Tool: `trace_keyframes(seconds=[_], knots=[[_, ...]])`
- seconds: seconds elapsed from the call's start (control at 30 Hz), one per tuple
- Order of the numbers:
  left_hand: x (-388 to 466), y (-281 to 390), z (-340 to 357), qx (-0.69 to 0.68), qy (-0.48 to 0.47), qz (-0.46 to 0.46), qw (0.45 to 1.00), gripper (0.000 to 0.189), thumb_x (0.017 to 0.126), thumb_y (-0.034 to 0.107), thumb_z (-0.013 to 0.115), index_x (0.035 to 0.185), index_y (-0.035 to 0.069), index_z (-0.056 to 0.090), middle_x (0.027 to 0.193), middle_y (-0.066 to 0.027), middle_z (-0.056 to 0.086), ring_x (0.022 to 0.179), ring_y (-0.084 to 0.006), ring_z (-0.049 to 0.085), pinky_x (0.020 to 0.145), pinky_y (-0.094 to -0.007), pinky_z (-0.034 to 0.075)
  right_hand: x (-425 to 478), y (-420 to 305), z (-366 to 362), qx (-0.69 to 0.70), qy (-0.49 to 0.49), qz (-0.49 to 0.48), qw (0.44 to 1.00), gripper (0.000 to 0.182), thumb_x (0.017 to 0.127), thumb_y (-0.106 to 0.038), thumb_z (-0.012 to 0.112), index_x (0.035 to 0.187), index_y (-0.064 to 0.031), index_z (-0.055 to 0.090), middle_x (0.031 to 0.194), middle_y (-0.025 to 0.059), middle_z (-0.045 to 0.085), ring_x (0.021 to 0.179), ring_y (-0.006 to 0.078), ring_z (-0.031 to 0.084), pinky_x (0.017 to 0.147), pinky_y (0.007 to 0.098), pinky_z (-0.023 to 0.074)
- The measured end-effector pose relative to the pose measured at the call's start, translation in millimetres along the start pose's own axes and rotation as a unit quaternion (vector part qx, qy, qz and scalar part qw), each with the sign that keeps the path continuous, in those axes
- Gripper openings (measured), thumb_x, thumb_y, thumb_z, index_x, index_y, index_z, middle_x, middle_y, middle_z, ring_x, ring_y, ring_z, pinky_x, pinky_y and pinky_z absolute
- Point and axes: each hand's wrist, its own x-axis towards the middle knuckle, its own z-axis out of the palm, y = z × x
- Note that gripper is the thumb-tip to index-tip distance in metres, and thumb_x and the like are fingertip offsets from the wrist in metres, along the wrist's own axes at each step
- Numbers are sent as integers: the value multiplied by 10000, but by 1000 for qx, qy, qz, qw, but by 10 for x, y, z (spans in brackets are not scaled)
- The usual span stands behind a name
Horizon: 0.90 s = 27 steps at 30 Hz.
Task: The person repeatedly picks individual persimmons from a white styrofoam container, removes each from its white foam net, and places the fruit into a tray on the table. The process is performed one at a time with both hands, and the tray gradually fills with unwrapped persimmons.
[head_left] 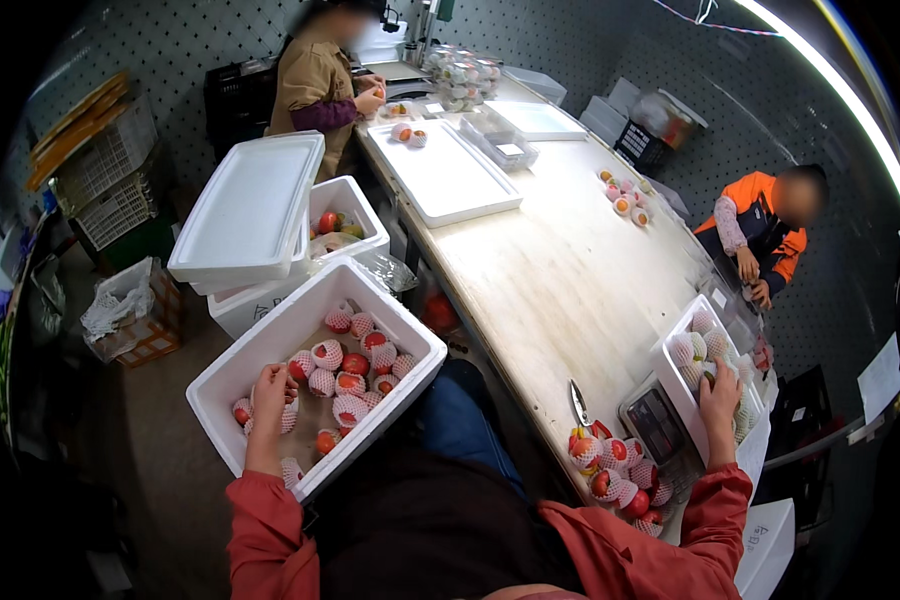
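My left hand (271, 390) is inside a large white foam box (217, 435), its fingers curled above red fruits in foam nets. What lies under the fingers is partly hidden. Across the box floor, several netted red fruits (351, 384) lie loose. To the right, my right hand (718, 391) reaches into a smaller white foam box (709, 442) filled with fruits in pale foam nets (691, 351). Its fingertips touch the fruits, but a grip on one cannot be made out. Beside that box, more netted red fruits (630, 480) are piled on the table near scissors (579, 405).
A wooden table (540, 285) runs away from me, bearing a white foam lid (450, 180), clear plastic boxes (499, 139) and netted fruits (624, 196). Another foam box (349, 199) stands at its left. One person (322, 90) works at the far end, another (757, 225) on the right.
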Motion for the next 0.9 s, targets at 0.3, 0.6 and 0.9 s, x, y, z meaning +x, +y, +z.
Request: trace_keyframes(seconds=[0.3,0.6,0.9], knots=[[8,-26,-6,6,-2,8,1000,191,983,270,521,1009,85,560,722,-28,604,562,-83,529,505,-212,418,183,68,55,-8,186,-51,981,576,824,-91,645,1367,-72,454,1189,199,537,1116,386,512,978,490,371],[-28,34,22,10,-5,3,1000,202,982,288,523,1000,90,559,724,-24,605,572,-84,535,504,-214,419,219,148,231,-24,62,-11,998,563,821,-95,631,1364,-98,484,1232,188,537,1139,375,510,987,480,377],[-4,21,27,8,-7,2,1000,196,977,252,533,1018,64,569,726,-36,613,556,-93,544,497,-223,426,243,36,229,-11,106,-45,993,506,813,-46,573,1316,-62,522,1278,206,528,1164,388,507,1001,478,376]])
